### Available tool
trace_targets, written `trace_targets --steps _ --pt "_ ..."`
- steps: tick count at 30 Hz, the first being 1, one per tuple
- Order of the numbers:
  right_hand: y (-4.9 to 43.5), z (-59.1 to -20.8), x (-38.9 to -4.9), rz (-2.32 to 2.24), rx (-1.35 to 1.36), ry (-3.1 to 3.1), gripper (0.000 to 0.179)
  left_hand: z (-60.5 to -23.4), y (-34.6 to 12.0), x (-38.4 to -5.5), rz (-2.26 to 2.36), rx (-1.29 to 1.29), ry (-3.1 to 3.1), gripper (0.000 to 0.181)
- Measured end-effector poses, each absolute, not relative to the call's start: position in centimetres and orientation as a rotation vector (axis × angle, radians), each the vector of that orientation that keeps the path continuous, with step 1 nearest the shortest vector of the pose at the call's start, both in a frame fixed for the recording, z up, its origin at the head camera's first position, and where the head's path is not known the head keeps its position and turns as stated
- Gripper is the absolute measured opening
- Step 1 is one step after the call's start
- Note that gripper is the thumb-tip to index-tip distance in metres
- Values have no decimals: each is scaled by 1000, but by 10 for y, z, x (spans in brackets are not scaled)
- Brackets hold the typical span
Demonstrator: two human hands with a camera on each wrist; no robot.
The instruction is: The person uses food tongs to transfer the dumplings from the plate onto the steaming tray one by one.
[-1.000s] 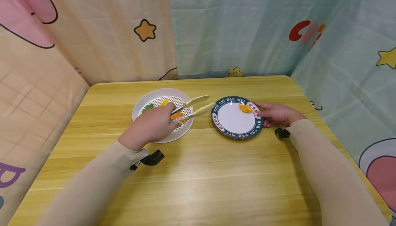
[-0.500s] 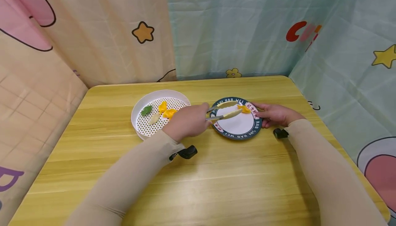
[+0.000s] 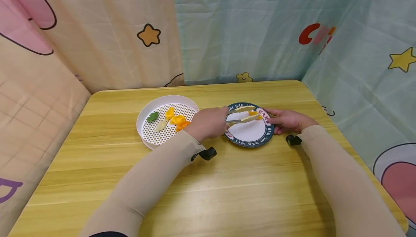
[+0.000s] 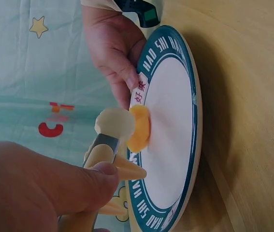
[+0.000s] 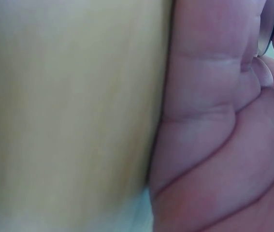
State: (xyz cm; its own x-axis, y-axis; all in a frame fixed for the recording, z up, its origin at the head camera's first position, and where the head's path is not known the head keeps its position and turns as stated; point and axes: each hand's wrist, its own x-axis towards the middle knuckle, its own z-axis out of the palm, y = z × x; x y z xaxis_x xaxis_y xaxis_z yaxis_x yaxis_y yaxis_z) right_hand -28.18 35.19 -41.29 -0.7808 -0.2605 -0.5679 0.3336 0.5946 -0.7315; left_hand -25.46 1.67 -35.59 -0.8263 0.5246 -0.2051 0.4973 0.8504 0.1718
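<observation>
My left hand (image 3: 209, 122) grips a pair of metal tongs with cream tips (image 3: 247, 119), held over the plate. Those tips lie at a yellow dumpling-shaped piece (image 4: 139, 129) near the rim; whether they touch it I cannot tell. The round plate (image 3: 246, 134) is white inside, with a dark green lettered border. On its right side my right hand (image 3: 289, 119) pinches the rim, thumb on top and fingers below. The right wrist view shows mostly that palm (image 5: 209, 140) beside the table surface.
Left of the plate stands a round white tray (image 3: 141, 116) with a perforated bottom. In it lie a green piece (image 3: 152, 117), a pale piece (image 3: 160, 125) and several yellow and orange ones (image 3: 177, 119). Printed curtains (image 3: 221, 31) hang behind the wooden table (image 3: 227, 190).
My left hand has carried the tongs rightward from above the tray to the yellow piece on the plate. The right hand stays at the plate's rim.
</observation>
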Motion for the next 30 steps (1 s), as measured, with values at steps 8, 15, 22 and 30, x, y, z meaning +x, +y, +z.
trace_targets --steps 8,15,22,30 --pt "352 -415 -283 -1173 34 2175 70 -361 18 -263 154 827 2795 39" --pt "353 -414 -283 -1176 45 2168 69 -360 20 -265 160 838 2791 42" --pt "352 -414 -283 -1187 44 2160 70 -362 22 -267 160 858 2808 43" --pt "350 -413 -283 -1187 38 2155 70 -362 24 -267 112 865 2827 47"
